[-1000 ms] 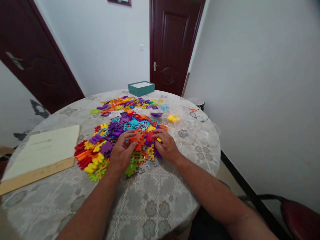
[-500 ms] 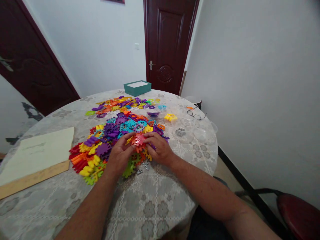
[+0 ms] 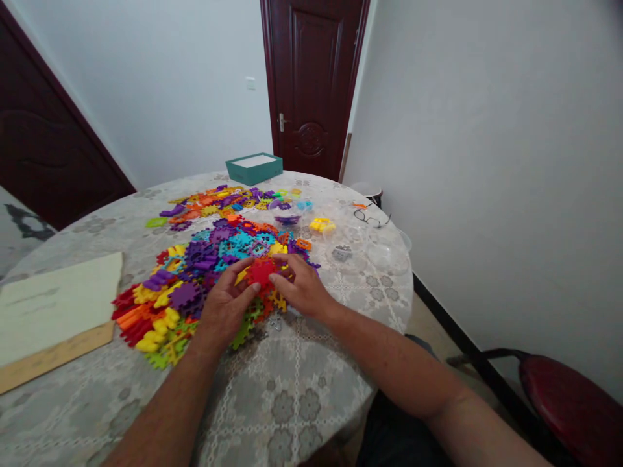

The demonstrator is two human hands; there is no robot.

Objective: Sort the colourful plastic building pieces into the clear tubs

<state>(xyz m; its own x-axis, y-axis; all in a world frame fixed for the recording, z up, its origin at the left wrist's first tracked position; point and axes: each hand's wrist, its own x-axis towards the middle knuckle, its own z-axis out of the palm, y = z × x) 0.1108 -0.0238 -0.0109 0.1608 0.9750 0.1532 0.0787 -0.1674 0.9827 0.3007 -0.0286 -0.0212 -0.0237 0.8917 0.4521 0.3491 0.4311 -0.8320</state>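
Observation:
A red gear-shaped plastic piece (image 3: 261, 272) is held between both hands above the near right part of a heap of colourful pieces (image 3: 209, 253). My left hand (image 3: 228, 303) grips its left edge with thumb and fingers. On the right edge, my right hand (image 3: 302, 287) pinches the same piece. Purple, blue, yellow, orange, red and green pieces lie around and under the hands. Small grey pieces (image 3: 275, 322) rest on the cloth just below the held piece.
A second pile (image 3: 209, 207) lies farther back, before a green box (image 3: 254, 170). Clear plastic containers (image 3: 387, 254), yellow pieces (image 3: 322, 225) and glasses (image 3: 372, 218) are at the right. Paper (image 3: 63, 298) and a wooden ruler (image 3: 58, 353) lie left. A red chair (image 3: 564, 402) stands lower right.
The view has shifted, so the table scene sits farther left. The held piece has tilted and shows a plain red face instead of a shiny pinkish one. Both hands still hold it.

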